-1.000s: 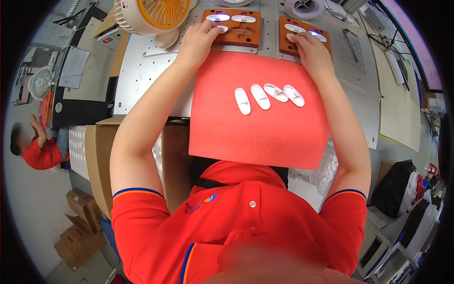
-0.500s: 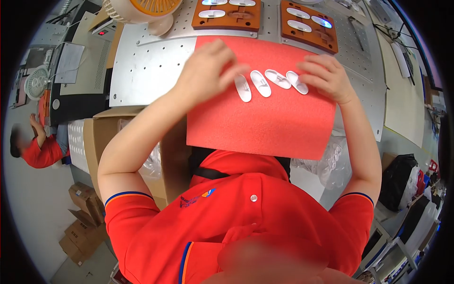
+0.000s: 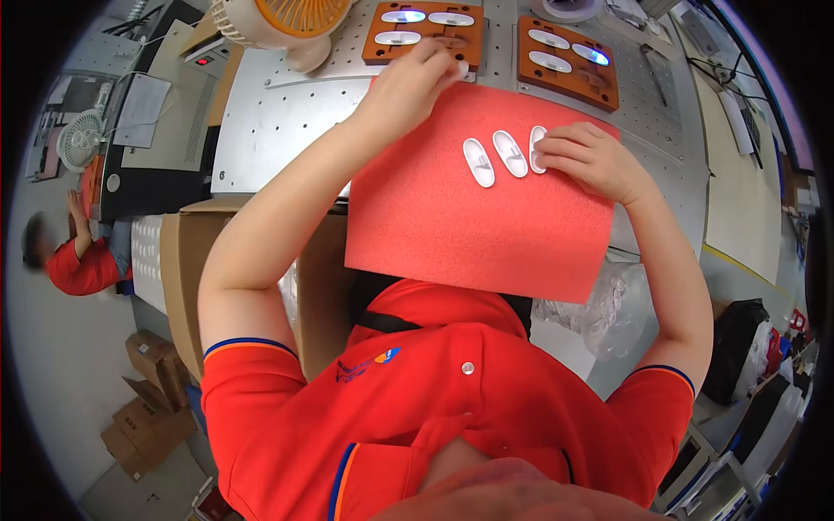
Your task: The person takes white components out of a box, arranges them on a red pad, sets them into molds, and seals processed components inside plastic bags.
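My left hand (image 3: 408,87) is raised over the far edge of the red foam sheet (image 3: 469,226), close to the left orange fixture (image 3: 426,39). It pinches a white oval piece (image 3: 461,68) in its fingertips. My right hand (image 3: 591,161) rests on the foam with its fingers closed around the rightmost white oval piece (image 3: 535,146). Two more white ovals (image 3: 479,162) (image 3: 510,154) lie beside it on the foam. The right orange fixture (image 3: 569,61) holds several white ovals, and so does the left one.
A small orange-and-cream fan (image 3: 287,22) stands at the far left of the perforated metal bench (image 3: 278,122). An open cardboard box (image 3: 187,278) sits to my left and a plastic bag of parts (image 3: 599,313) to my right. Another person in red (image 3: 65,260) works far left.
My left hand has picked the leftmost white oval off the foam and carried it up toward the left fixture. My right hand has moved left onto the rightmost oval.
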The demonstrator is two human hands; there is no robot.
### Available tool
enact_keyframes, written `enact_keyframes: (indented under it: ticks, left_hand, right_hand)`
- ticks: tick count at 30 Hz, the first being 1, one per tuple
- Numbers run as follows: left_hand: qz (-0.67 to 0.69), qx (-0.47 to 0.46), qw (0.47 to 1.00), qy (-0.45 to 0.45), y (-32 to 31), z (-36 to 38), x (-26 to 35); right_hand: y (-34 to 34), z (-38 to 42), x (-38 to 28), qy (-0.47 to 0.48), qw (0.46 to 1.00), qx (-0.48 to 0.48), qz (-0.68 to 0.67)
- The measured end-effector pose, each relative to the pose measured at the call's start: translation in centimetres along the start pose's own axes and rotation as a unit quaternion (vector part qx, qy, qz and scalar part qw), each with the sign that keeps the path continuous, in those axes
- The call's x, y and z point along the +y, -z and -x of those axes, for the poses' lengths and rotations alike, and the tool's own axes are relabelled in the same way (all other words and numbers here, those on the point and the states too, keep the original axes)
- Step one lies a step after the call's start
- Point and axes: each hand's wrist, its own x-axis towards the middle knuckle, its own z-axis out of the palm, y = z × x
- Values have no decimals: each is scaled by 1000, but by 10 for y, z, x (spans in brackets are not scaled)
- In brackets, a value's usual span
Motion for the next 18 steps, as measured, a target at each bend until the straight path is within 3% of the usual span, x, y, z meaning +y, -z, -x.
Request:
enact_keyframes:
  ticks: [1,4,6,7,10,11,13,15,17,18]
  left_hand:
    - [-33,79,995,-52,-8,-10,-10]
    - [-151,58,985,-58,-22,-28,-36]
    - [-232,28,972,-26,-30,-30,-36]
    - [-229,30,973,-29,-32,-28,-32]
    - [-280,32,958,-42,-37,-22,-27]
    - [-304,46,950,-61,-40,-19,-27]
    - [-326,60,939,-88,-38,-22,-25]
    - [-346,-18,938,-34,-37,-27,-20]
    - [-356,-35,934,-29,-36,-30,-18]
    - [-369,-53,928,-19,-37,-31,-18]
  right_hand:
    - [1,-1,0,-2,1000,1,2]
    - [5,-2,5,-29,997,-69,-23]
    - [-4,0,8,-138,986,-2,-96]
    - [-3,3,12,-142,985,-5,-94]
    - [1,5,32,-227,953,187,78]
    - [2,5,36,-228,953,186,78]
    - [3,5,45,-367,911,169,83]
    - [-8,12,52,-355,915,158,109]
    - [-18,11,47,-396,899,122,139]
    - [-19,10,44,-368,898,145,193]
